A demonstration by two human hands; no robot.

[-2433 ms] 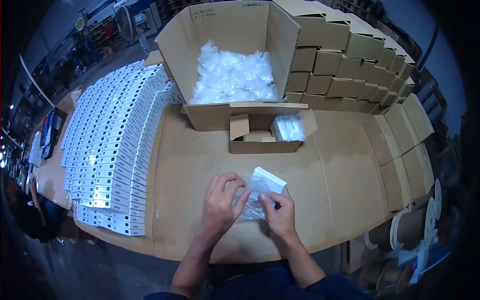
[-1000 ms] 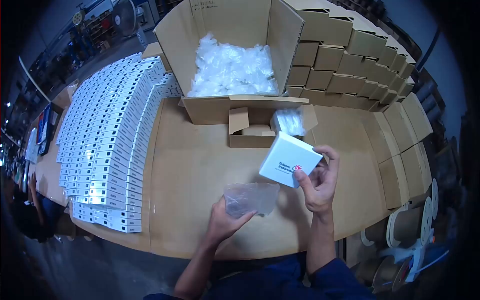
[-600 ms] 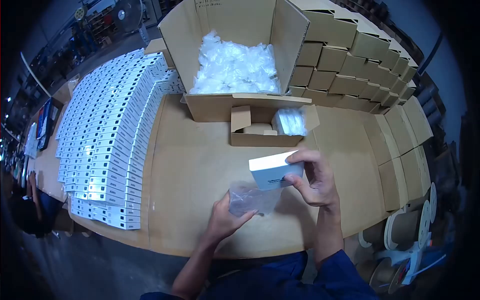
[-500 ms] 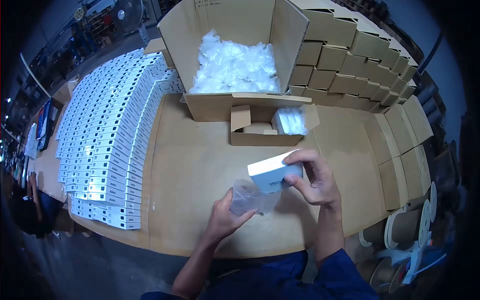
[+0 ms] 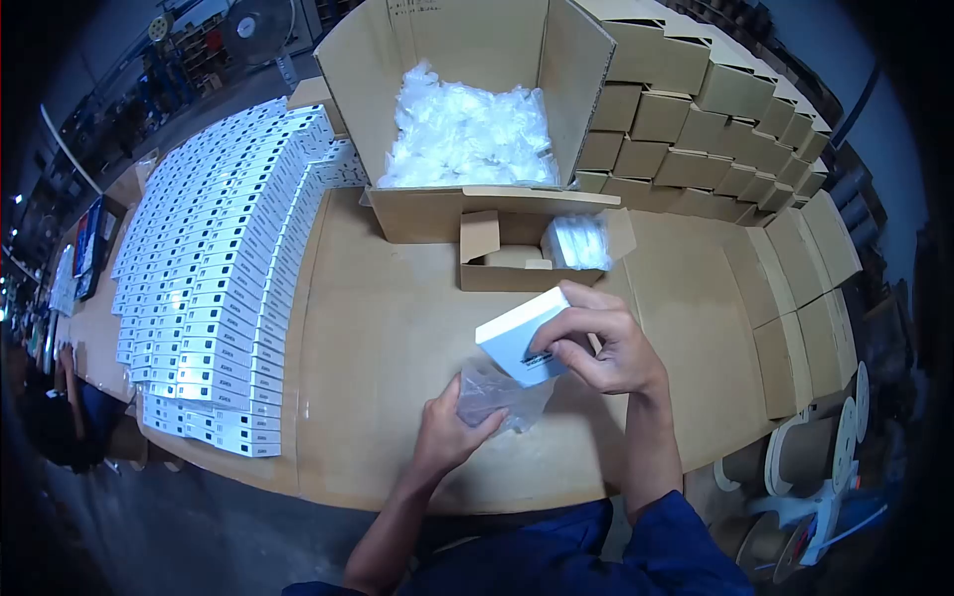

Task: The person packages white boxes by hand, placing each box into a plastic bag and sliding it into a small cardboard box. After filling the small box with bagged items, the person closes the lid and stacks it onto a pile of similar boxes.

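Observation:
My right hand [image 5: 606,343] grips a small white box [image 5: 522,333] by its right end, tilted so its lower corner dips toward a clear plastic bag [image 5: 497,395]. The bag is pinched between the thumb and fingers of my left hand [image 5: 452,429], its mouth right at the box's lower corner. Just beyond them on the table stands an open brown carton [image 5: 512,278], with several bagged white boxes [image 5: 578,243] at its right side.
Behind it, a large cardboard box [image 5: 417,221] is heaped with clear plastic bags [image 5: 472,134]. Stacked white boxes [image 5: 214,288] fill the left side. Brown cartons [image 5: 686,124] are piled at back right, open ones [image 5: 785,358] along the right edge. Cable spools [image 5: 805,452] stand at lower right.
My right hand has moved the white box slightly left and tilted it more steeply, its lower corner closer into the bag's mouth. My left hand has hardly moved.

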